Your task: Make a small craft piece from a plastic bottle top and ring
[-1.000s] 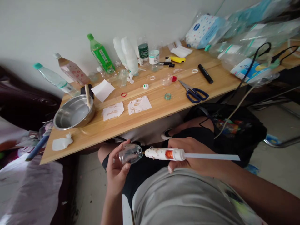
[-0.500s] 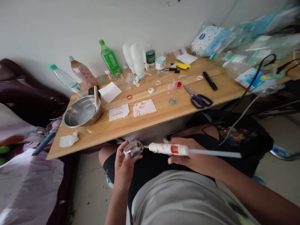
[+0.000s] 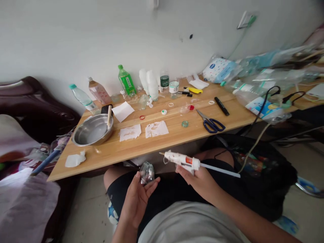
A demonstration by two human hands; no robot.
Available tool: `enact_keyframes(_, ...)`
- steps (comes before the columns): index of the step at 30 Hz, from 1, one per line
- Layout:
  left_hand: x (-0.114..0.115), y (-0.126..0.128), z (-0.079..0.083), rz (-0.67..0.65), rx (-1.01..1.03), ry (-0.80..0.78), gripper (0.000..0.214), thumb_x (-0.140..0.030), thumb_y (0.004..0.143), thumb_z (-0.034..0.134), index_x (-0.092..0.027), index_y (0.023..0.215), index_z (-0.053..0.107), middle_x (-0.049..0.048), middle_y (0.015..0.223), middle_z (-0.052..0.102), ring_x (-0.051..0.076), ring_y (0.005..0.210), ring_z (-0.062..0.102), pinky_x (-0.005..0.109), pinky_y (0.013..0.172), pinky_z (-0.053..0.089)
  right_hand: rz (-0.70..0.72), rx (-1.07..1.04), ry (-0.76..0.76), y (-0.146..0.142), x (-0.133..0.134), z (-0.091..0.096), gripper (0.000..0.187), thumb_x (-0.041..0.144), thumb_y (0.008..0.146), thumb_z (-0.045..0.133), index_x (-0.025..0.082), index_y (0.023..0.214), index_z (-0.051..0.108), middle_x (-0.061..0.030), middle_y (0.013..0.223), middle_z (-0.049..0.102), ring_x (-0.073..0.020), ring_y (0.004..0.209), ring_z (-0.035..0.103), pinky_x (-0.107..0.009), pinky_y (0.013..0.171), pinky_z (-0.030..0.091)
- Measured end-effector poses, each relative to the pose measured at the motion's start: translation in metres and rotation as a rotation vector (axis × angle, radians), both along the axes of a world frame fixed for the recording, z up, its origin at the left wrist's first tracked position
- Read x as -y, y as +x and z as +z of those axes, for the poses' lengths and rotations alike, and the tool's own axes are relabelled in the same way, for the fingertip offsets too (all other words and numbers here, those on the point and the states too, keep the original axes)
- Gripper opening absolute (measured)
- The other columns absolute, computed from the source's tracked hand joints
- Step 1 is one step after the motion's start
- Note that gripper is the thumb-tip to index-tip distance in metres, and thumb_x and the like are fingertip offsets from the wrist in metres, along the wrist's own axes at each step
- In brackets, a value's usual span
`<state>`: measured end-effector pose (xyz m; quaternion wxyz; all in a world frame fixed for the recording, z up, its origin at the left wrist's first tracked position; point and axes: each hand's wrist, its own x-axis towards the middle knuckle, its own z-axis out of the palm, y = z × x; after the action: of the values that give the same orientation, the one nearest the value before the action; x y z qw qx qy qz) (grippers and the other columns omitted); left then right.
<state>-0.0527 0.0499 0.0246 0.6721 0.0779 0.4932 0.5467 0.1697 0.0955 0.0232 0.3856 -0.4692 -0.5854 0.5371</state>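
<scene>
Over my lap, my left hand [image 3: 139,195] grips a small clear plastic piece [image 3: 147,173], rounded like a cut bottle part, between thumb and fingers. To its right, my right hand [image 3: 196,177] is closed round the handle of a white hot glue gun [image 3: 181,159]. A long pale glue stick [image 3: 220,169] juts from the gun's back end. The gun's nozzle points left, toward the table edge, apart from the plastic piece. Part of the handle is hidden by my fingers.
On the wooden table [image 3: 106,153] lie scissors [image 3: 210,122], a black marker [image 3: 221,106], two torn papers and several bottle rings. A metal bowl [image 3: 76,136] with a wooden-handled brush stands left. Bottles line the wall, including a green bottle [image 3: 127,81]. Large plastic bottles [image 3: 263,101] and cables crowd the right.
The glue gun's nozzle has moved away from the plastic piece and tilted upward. My left hand has lowered and turned, its fingers opening more. The camera view has tilted up.
</scene>
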Motion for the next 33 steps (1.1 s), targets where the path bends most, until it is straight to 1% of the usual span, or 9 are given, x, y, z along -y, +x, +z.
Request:
enact_keyframes(4,-0.001,0.001,-0.001,-0.009,0.056,-0.048,0.021,-0.033,0.091,0.064,-0.015,0.102,0.06,0.0123,0.102,0.075,0.032,0.105,0.073,0.036,0.088,0.062,-0.176,-0.074,-0.013,0.028,-0.02,0.015,0.03,0.043,0.084,0.068,0.026,0.107,0.057,-0.0043,0.096,0.069,-0.016,0.06,0.058,-0.03,0.052,0.05)
enact_keyframes(7,-0.001,0.001,-0.003,-0.008,0.028,-0.025,0.022,-0.03,0.088,0.067,-0.017,0.104,0.061,0.0116,0.107,0.075,0.032,0.107,0.073,0.039,0.09,0.061,-0.405,-0.155,0.102,0.074,-0.05,0.034,0.033,0.054,0.094,0.052,0.036,0.119,0.042,-0.0037,0.119,0.063,-0.0179,0.083,0.065,-0.032,0.063,0.057)
enact_keyframes(8,-0.001,0.001,-0.004,-0.012,0.024,-0.022,0.023,-0.03,0.087,0.068,-0.017,0.105,0.062,0.0108,0.106,0.075,0.032,0.106,0.073,0.04,0.09,0.061,-0.482,-0.186,0.15,0.092,-0.062,0.039,0.032,0.056,0.095,0.048,0.039,0.119,0.037,-0.0019,0.122,0.062,-0.0177,0.088,0.065,-0.032,0.065,0.058)
enact_keyframes(10,0.0,0.002,-0.005,-0.021,0.032,-0.016,0.029,-0.032,0.084,0.072,-0.018,0.107,0.062,0.0095,0.105,0.076,0.033,0.105,0.073,0.04,0.09,0.061,-0.597,-0.231,0.214,0.125,-0.087,0.046,0.036,0.059,0.089,0.059,0.036,0.109,0.039,0.0005,0.106,0.066,-0.0158,0.078,0.065,-0.029,0.059,0.056)
enact_keyframes(13,0.0,0.001,-0.007,-0.037,0.058,-0.002,0.038,-0.037,0.081,0.076,-0.019,0.11,0.061,0.009,0.106,0.076,0.033,0.103,0.074,0.04,0.09,0.061,-0.606,-0.18,0.203,0.163,-0.124,0.044,0.049,0.049,0.07,0.082,0.03,0.096,0.046,0.0035,0.088,0.064,-0.0105,0.06,0.057,-0.022,0.051,0.05)
enact_keyframes(16,0.0,0.0,-0.01,-0.039,0.052,-0.002,0.04,-0.036,0.08,0.077,-0.019,0.112,0.06,0.0092,0.107,0.076,0.032,0.101,0.074,0.039,0.088,0.061,-0.627,-0.135,0.205,0.182,-0.155,0.032,0.053,0.043,0.062,0.086,0.027,0.094,0.048,0.0031,0.088,0.064,-0.0102,0.06,0.058,-0.024,0.054,0.052)
enact_keyframes(19,-0.001,0.0,-0.011,-0.036,0.034,-0.002,0.038,-0.034,0.08,0.076,-0.019,0.112,0.06,0.0091,0.105,0.076,0.031,0.099,0.075,0.039,0.087,0.061,-0.64,-0.087,0.2,0.189,-0.176,0.019,0.049,0.045,0.065,0.083,0.026,0.094,0.049,0.002,0.084,0.064,-0.0108,0.058,0.057,-0.025,0.053,0.05)
enact_keyframes(24,-0.001,0.0,-0.01,-0.037,0.014,0.011,0.042,-0.037,0.078,0.077,-0.02,0.113,0.06,0.0089,0.106,0.076,0.031,0.098,0.075,0.039,0.088,0.061,-0.625,0.019,0.223,0.194,-0.199,0.003,0.038,0.049,0.073,0.074,0.023,0.089,0.052,0.0039,0.071,0.057,-0.0088,0.049,0.048,-0.022,0.043,0.037)
enact_keyframes(33,-0.002,0.0,-0.007,0.012,-0.038,0.002,0.049,-0.042,0.072,0.081,-0.021,0.11,0.06,0.0083,0.104,0.077,0.031,0.095,0.076,0.039,0.083,0.062,-0.57,0.286,0.292,0.209,-0.238,-0.001,0.032,0.043,0.084,0.068,0.021,0.102,0.055,-0.0046,0.095,0.07,-0.0138,0.062,0.064,-0.026,0.053,0.05)
